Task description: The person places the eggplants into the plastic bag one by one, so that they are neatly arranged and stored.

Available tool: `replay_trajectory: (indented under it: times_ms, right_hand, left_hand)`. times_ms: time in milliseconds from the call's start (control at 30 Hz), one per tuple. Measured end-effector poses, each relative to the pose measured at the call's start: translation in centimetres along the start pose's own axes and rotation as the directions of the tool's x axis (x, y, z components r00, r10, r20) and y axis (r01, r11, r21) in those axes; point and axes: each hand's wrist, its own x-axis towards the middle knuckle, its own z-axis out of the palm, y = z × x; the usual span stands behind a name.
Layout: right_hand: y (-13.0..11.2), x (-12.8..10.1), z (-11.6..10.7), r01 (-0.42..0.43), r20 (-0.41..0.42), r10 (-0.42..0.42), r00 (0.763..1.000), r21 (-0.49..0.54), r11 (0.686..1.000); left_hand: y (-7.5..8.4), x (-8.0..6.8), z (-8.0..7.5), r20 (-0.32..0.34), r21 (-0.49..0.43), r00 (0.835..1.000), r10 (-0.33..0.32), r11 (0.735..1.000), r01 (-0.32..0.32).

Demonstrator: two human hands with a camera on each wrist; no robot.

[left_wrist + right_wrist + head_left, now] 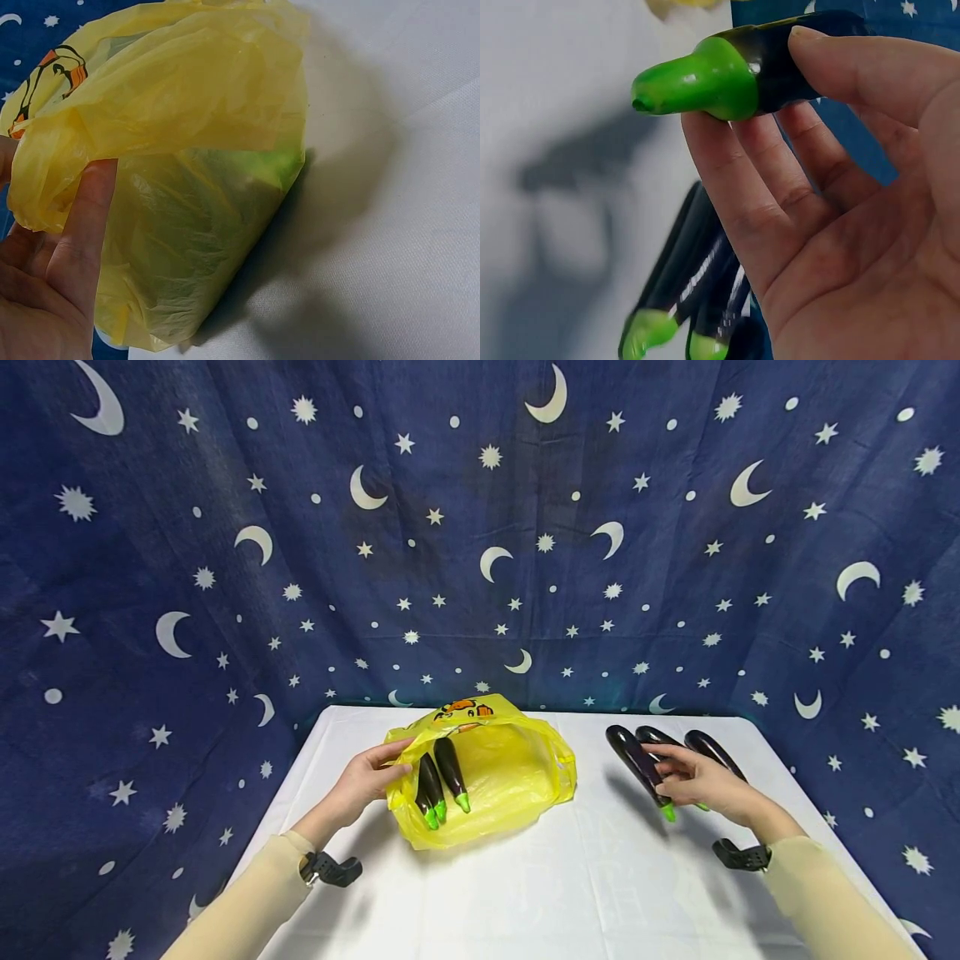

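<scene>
Nearest the person, a wide strip of white table [570, 893] lies bare between the two forearms. The left hand [365, 781] pinches the rim of the yellow bag [510, 768], holding its mouth open; two eggplants [441, 781] lie inside, green stems toward the person. The right hand [701, 781] curls its fingers and thumb round a lifted eggplant [636, 760] near its green stem, above the table. Two more eggplants [708, 750] lie just behind it, near the table's far right edge. Bag and right hand stand well apart. Beyond hangs a starry blue cloth [480, 527].
</scene>
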Motion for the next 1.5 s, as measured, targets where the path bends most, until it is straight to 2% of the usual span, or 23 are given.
replay_trajectory:
  times_ms: [467, 900, 1233, 1500]
  right_hand:
    - [-1.6, 1.8, 3.7, -0.026, 0.103, 0.026, 0.994, 0.000, 1.000]
    - [-2.3, 4.2, 7.3, -0.003, 0.191, -0.003, 0.982, 0.027, 1.000]
    - [-3.2, 6.5, 10.2, 0.035, 0.227, -0.045, 0.973, 0.050, 0.998]
    - [-4.2, 8.2, 12.7, 0.031, 0.252, -0.042, 0.967, 0.048, 0.998]
  left_hand:
    - [0.0, 0.0, 0.1, -0.005, -0.002, 1.000, -0.001, 1.000, 0.001]
    - [0.2, -0.1, 0.1, -0.006, 0.004, 1.000, -0.002, 1.000, 0.002]
    - [0.0, 0.0, 0.1, -0.015, 0.011, 1.000, 0.004, 1.000, -0.004]
    - [0.0, 0.1, 0.2, -0.021, 0.026, 1.000, 0.004, 1.000, -0.004]
